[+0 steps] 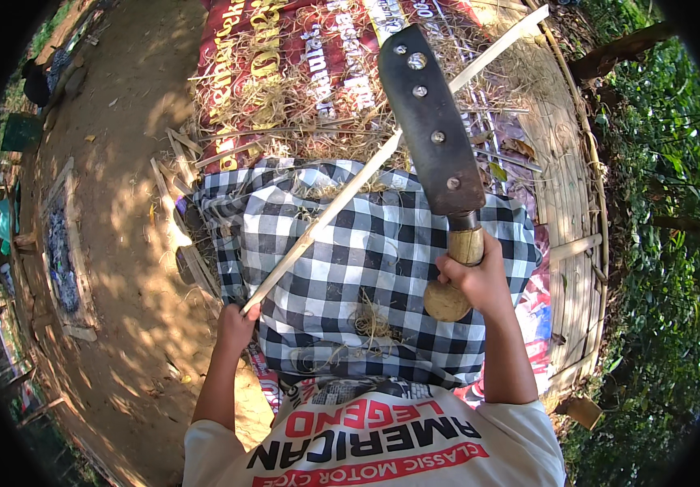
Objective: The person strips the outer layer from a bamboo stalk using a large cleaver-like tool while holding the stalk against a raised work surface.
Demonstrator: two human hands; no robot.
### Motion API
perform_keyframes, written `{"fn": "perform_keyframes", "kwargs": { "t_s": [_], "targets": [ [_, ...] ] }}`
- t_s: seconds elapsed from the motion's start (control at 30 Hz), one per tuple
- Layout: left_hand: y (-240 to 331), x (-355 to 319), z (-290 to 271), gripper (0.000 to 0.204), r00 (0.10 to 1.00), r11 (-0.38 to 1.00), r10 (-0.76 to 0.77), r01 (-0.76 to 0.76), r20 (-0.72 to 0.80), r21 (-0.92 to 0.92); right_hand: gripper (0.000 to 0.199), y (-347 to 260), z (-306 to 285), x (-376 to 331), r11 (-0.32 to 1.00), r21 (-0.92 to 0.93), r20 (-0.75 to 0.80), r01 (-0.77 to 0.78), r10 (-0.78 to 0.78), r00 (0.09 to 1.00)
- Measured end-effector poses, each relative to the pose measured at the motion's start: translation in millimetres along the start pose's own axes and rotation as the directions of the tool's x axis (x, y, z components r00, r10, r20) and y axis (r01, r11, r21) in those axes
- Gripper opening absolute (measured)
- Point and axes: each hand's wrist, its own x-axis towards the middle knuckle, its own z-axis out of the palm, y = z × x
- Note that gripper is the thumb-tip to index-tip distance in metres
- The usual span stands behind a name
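Note:
My right hand [480,277] is wrapped round the round-ended wooden handle of a big cleaver-like knife [435,130]. Its broad dark blade, dotted with several shiny round spots, points up and away from me. In my left hand [239,325], closed round its near end, is a long pale split bamboo strip [329,213]. The strip slants up to the far right and passes behind the blade; whether the two touch I cannot tell. A black-and-white checked cloth [342,276] covers my lap beneath both hands, with a small tuft of shavings [376,321] on it.
Beyond the cloth lies a red printed sheet [232,57] strewn with curly shavings [309,89]. Split bamboo pieces [183,227] rest at the left edge. A bamboo slat platform [573,211] runs along the right, bordered by green bushes [666,178]. Bare earth [122,243] stretches left, with a framed ash bed [63,252].

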Motion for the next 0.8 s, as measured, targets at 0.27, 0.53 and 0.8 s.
{"fn": "perform_keyframes", "kwargs": {
  "t_s": [0.27,0.53,0.8],
  "targets": [
    [12,-2,-18,0.08,0.998,1.0,-0.007,0.007,0.055,0.003,0.019,-8,-18,6,0.999,0.035,0.024,-0.033,0.032,0.999],
    [16,3,-15,0.081,1.0,1.0,0.002,-0.002,0.01,-0.014,0.032,17,13,-6,0.993,-0.101,0.187,-0.056,0.075,0.98],
    [22,4,-8,0.085,1.0,1.0,0.01,-0.01,0.018,-0.026,0.026,-11,3,5,0.999,-0.021,0.028,-0.031,0.032,0.999]
  ]
}}
